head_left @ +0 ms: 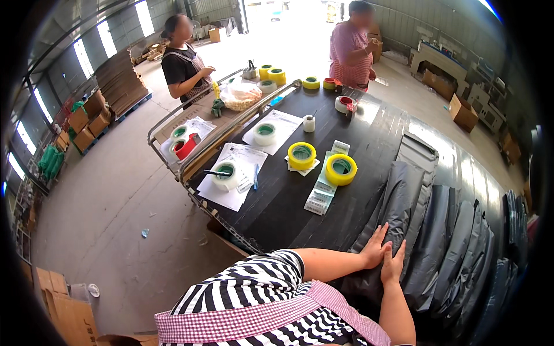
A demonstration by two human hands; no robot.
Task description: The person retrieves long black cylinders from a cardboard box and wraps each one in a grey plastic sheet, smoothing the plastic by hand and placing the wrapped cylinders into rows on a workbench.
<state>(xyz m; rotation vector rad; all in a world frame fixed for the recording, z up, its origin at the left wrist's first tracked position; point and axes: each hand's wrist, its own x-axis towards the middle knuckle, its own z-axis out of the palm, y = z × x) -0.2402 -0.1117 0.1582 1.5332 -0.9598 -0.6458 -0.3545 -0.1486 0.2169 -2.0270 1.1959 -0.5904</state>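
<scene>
My left hand [375, 248] lies flat on a long dark grey plastic-wrapped package [397, 193] near the table's right side, fingers stretched out. Right beside it, my right hand [393, 264] presses the same package with its fingers extended upward. The two hands nearly meet at the thumbs, and neither grips anything. Beneath the package is another grey plastic bag [419, 151] with a folded rim. To the right, several similar grey packages [434, 242] lie side by side. What is under my palms is hidden.
On the black table [271, 216] are yellow tape rolls [341, 169], a label strip [321, 193], papers [234, 199] with clear tape rolls [265, 134], and a pen [256, 176]. A metal-railed cart [167, 135] adjoins its left side. Two people stand beyond; cardboard boxes [69, 311] sit lower left.
</scene>
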